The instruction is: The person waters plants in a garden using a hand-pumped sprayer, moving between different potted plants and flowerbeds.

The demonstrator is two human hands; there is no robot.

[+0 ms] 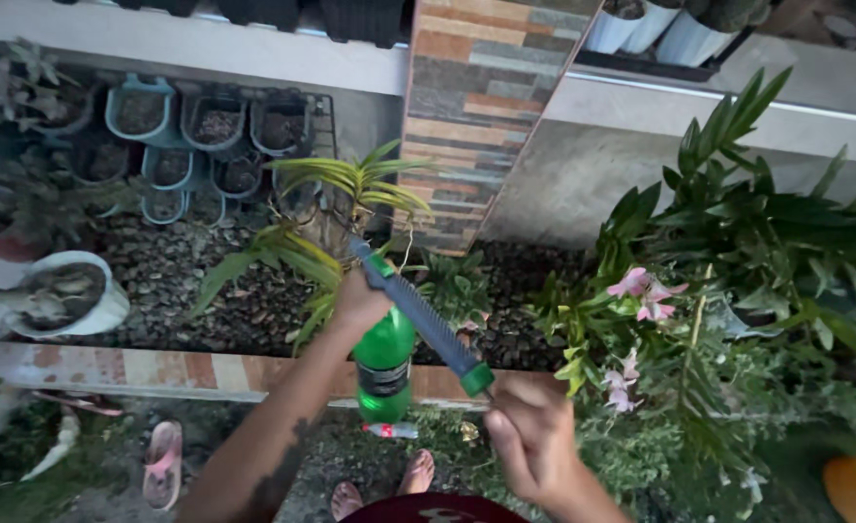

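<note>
The right hand (534, 436) is clenched on the near end of the pump sprayer (418, 315), a ribbed blue tube with green end caps. Its long axis runs diagonally, far tip pointing up-left toward the plants. The left hand (360, 302) grasps the neck of the green plastic bottle (385, 363) (upright, with a dark label band around its body) hanging beneath the tube. Beyond lie the brick ledge (156, 370), gravel bed (176, 281) and grey pots (217, 118).

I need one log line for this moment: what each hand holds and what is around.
left hand: holds green bottle sprayer | right hand: on pump handle end | near: orchid plant, pink flowers
</note>
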